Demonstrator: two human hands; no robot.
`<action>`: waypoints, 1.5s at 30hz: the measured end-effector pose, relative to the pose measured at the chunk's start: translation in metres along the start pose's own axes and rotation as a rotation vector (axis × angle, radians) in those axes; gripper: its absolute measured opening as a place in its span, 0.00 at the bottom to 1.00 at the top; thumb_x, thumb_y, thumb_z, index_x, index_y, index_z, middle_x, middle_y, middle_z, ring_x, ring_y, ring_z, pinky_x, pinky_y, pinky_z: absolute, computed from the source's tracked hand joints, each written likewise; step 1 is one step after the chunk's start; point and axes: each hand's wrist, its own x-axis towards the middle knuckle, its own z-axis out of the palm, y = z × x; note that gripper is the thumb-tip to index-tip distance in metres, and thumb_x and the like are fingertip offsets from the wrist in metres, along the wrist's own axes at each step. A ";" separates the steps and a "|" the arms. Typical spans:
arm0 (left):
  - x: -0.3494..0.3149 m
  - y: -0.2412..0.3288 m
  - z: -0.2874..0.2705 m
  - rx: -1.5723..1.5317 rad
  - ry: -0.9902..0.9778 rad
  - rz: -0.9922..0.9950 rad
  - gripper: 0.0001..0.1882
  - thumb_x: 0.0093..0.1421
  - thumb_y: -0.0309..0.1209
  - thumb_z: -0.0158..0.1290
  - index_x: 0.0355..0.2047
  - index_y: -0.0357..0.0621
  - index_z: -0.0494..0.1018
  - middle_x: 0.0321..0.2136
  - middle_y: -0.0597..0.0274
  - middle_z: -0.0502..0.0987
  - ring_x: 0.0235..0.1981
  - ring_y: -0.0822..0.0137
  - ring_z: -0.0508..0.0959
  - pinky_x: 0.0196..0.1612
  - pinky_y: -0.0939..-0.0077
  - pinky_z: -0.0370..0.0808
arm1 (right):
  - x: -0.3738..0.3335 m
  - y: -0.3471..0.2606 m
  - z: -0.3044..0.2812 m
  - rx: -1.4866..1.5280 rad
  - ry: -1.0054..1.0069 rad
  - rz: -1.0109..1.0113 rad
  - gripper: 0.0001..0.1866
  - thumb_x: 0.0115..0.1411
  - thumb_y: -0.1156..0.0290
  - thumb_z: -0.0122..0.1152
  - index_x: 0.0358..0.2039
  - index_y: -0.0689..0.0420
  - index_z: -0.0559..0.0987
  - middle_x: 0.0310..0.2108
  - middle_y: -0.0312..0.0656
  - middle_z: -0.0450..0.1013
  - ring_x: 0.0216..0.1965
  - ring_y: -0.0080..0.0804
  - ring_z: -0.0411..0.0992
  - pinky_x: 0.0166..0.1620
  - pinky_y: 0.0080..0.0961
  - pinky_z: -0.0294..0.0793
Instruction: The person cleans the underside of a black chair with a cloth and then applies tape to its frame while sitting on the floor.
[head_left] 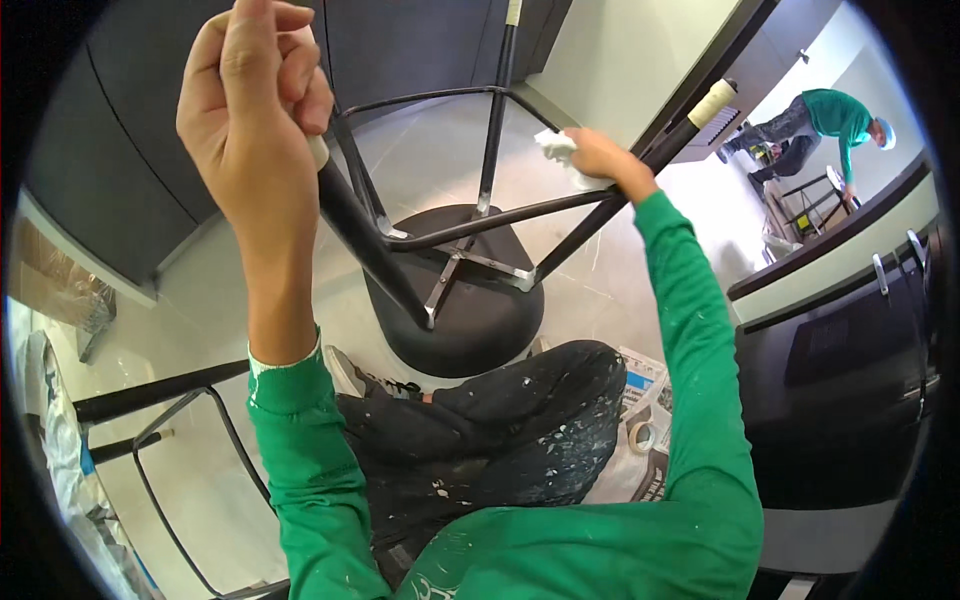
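A black stool [460,300] stands upside down on the floor in front of me, seat down, its dark legs pointing up. My left hand [255,110] is closed around the top end of the nearest leg [365,245]. My right hand [598,158] presses a crumpled white cloth [556,148] against the far right leg [640,170], just below its pale taped tip [712,102]. A thin metal footrest ring [470,225] links the legs. My paint-spattered dark trousers and a shoe [350,375] sit below the stool.
A second black frame [190,440] lies at my lower left. A roll of tape [642,436] rests on newspaper [640,385] by my right knee. Dark cabinets [130,150] stand behind, a dark counter [850,330] to the right. Another person in a green top [835,120] bends over far right.
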 end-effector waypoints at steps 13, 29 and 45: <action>0.001 0.003 -0.010 0.170 -0.051 0.013 0.22 0.73 0.47 0.41 0.42 0.38 0.73 0.21 0.71 0.60 0.18 0.82 0.60 0.21 0.84 0.56 | -0.186 -0.183 0.161 0.907 0.772 0.045 0.18 0.68 0.74 0.47 0.56 0.66 0.71 0.49 0.51 0.74 0.52 0.40 0.73 0.57 0.36 0.70; 0.001 0.009 -0.013 0.245 -0.103 -0.026 0.23 0.74 0.41 0.23 0.30 0.42 0.64 0.22 0.70 0.51 0.19 0.79 0.52 0.22 0.88 0.51 | 0.152 -0.123 0.318 0.828 0.802 0.568 0.35 0.58 0.75 0.57 0.65 0.71 0.59 0.57 0.65 0.65 0.61 0.60 0.63 0.64 0.45 0.62; 0.013 0.005 -0.020 -0.051 -0.281 -0.026 0.18 0.73 0.36 0.31 0.33 0.37 0.64 0.22 0.67 0.53 0.21 0.78 0.54 0.24 0.89 0.54 | 0.115 -0.320 0.302 1.150 0.300 0.287 0.25 0.63 0.77 0.48 0.61 0.65 0.68 0.53 0.56 0.73 0.58 0.50 0.70 0.60 0.37 0.66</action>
